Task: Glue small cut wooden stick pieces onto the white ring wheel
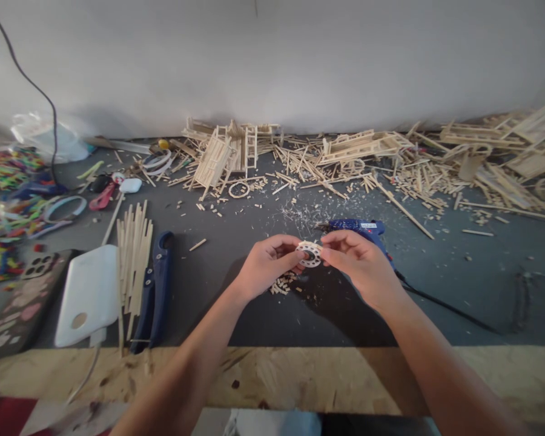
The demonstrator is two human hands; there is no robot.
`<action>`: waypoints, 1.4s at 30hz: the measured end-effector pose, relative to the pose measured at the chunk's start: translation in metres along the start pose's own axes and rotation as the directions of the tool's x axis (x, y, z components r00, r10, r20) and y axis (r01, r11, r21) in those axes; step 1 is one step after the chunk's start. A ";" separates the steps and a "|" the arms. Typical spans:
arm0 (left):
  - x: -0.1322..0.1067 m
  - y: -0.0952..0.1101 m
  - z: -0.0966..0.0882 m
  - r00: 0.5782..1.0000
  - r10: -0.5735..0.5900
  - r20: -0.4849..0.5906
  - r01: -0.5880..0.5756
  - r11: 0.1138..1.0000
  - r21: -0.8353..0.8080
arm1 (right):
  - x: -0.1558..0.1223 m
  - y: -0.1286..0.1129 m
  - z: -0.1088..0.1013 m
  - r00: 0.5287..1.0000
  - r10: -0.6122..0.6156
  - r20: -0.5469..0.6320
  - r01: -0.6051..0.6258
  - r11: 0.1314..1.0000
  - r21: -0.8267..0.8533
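Disc (pixel 309 246) sits between the left hand (pixel 272 261) and right hand (pixel 366 266). Offcuts (pixel 281 283) lie on the table (pixel 209 284) beside the left hand; glue gun (pixel 356 226), just beyond the right. Leftward, in order: cutter (pixel 160 272), sticks (pixel 134 254), power bank (pixel 89 290), phone (pixel 27 297). Stick frames (pixel 363 147) line the far side, before the wall (pixel 272 66).

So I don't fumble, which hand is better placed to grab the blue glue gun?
Probably your right hand: the glue gun lies just beyond it. Your left hand is farther away. Both hold the pale ring, so the left could likely steady it alone.
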State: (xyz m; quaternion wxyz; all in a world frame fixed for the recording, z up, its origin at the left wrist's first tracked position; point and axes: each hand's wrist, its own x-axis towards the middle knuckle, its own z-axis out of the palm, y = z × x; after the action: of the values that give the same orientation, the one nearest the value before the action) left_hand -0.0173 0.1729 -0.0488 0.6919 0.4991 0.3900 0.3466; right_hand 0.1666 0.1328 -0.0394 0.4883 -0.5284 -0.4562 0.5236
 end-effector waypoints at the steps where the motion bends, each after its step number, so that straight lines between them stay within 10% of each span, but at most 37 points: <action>1: 0.000 0.000 0.000 1.000 0.008 -0.002 -0.008 1.000 -0.013 | 0.000 0.000 0.001 1.000 -0.006 -0.003 0.006 1.000 -0.001; 42: -0.005 -0.003 0.004 0.997 0.078 -0.002 -0.075 0.963 0.259 | -0.005 -0.001 0.010 0.997 -0.073 0.000 0.069 0.936 -0.345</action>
State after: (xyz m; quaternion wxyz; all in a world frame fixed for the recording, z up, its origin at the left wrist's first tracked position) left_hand -0.0157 0.1661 -0.0496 0.6045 0.5975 0.4167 0.3222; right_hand 0.1564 0.1287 -0.0376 0.4098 -0.5922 -0.5564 0.4143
